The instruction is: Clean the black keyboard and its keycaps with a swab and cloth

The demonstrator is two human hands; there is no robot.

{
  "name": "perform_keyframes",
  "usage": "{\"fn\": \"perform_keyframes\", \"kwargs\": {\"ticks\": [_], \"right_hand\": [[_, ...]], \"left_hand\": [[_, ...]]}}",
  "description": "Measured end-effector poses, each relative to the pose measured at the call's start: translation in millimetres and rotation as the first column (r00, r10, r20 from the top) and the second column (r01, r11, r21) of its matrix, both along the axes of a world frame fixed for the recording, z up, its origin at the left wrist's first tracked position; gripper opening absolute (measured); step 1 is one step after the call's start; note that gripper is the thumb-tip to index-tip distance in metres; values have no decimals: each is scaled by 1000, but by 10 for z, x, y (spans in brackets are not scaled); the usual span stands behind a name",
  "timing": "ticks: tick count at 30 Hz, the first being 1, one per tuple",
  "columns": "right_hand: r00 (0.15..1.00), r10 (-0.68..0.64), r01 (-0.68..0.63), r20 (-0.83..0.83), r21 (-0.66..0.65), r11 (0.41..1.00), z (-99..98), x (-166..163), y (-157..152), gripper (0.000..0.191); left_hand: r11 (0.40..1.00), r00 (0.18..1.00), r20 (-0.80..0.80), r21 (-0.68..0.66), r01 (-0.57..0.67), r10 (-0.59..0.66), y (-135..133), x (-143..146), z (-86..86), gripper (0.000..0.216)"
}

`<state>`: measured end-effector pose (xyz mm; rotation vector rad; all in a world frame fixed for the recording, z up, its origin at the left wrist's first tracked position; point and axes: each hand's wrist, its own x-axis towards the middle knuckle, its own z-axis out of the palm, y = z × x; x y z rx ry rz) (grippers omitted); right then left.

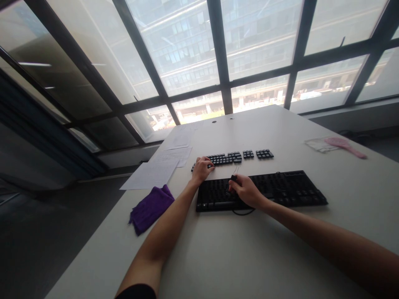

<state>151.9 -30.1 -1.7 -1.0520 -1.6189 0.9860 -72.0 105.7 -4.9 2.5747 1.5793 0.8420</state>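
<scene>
A black keyboard (280, 191) lies across the white table (237, 257). Behind it, loose black keycaps (237, 157) are laid out in rows. My left hand (202, 168) rests on the left end of those rows, fingers curled down onto the keycaps. My right hand (245, 191) sits over the keyboard's left part, pinching a small wire keycap puller (234, 173) that points up and away. A dark loop of cable (243, 212) shows under my right wrist.
A purple cloth (149, 209) lies near the table's left edge. Sheets of paper (156, 170) spread behind it. A pink brush (344, 146) and a clear bag (318, 144) sit at the far right. Large windows stand beyond the table.
</scene>
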Motion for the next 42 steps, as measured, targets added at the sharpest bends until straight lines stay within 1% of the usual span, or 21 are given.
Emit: {"fn": "perform_keyframes", "kwargs": {"ticks": [5,8,11,13,16,19,21,23,26,31,34,36,38,40,42], "right_hand": [[1000,9,-9,-25,-20,1000,10,-1,-4,25],[997,5,-8,-81,-38,999,2,3,12,26],[988,-39,31,-151,-53,998,14,26,29,25],[989,-54,50,-140,-32,998,41,51,26,24],[999,-31,32,-26,32,999,86,82,-3,20],[994,-26,17,105,81,997,104,84,-38,19],[984,-14,-6,177,114,993,109,79,-52,18],[972,0,-34,236,140,990,119,84,-57,16],[953,10,-57,302,145,988,135,118,-59,18],[931,46,-111,363,161,981,94,170,-95,17],[914,23,-137,404,255,957,33,173,-145,16],[897,10,-179,443,342,922,-6,179,-179,13],[887,18,-220,462,389,895,-39,193,-203,13],[913,35,-197,407,364,910,-63,208,-211,15],[953,56,-142,297,276,951,-76,218,-204,15]], "left_hand": [[1000,1000,-8,-6,-9,9,3,8,-10,6],[1000,1000,1,-8,-17,17,-9,9,10,7],[1000,1000,24,6,-18,18,-60,20,85,10],[1000,999,40,30,0,-1,-142,57,167,9],[994,993,71,59,91,-95,-384,184,289,8],[976,968,125,10,219,-218,-757,352,326,13],[953,948,146,-69,296,-284,-1022,440,292,13],[934,933,174,-118,336,-314,-1240,491,231,13],[915,914,225,-145,375,-339,-1413,507,146,16],[930,918,287,-161,329,-275,-1403,503,93,23],[931,918,301,-174,320,-259,-1397,511,98,24],[925,914,304,-182,333,-269,-1418,512,118,25],[911,908,298,-202,360,-293,-1445,508,149,24],[885,902,278,-242,398,-329,-1464,502,179,18],[865,902,257,-284,413,-347,-1467,502,191,18]]}}
